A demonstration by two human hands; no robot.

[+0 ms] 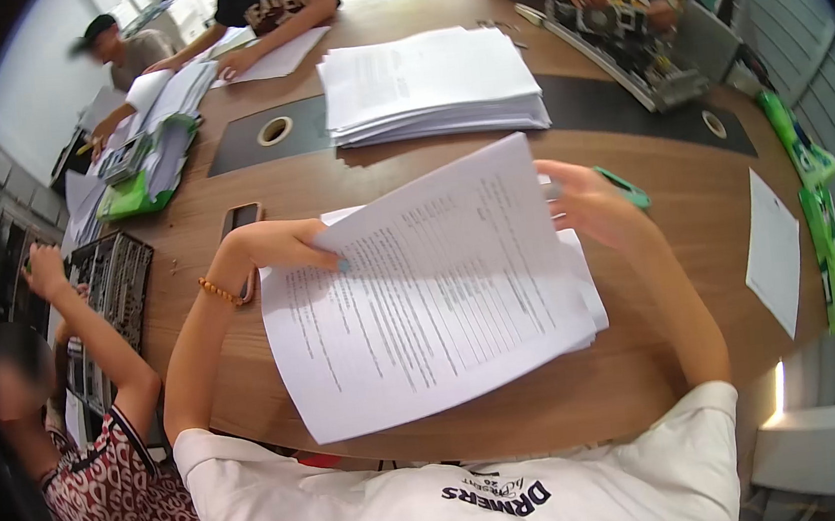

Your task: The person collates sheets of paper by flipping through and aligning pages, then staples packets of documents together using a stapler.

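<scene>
Matt white printed paper sheets (420, 290) pinched at the left hand (280, 246), smooth green plastic stapler (624, 187) gripped by the right hand (593, 205), table (691, 174) topped in satin wood grain, thick paper stack (426, 84), orange bead bracelet (219, 291), glossy phone (240, 217)

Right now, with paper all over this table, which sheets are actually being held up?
The printed sheets nearest the camera, pinched by the left hand, right hand behind. The thick stack and single sheet lie flat, untouched.
</scene>
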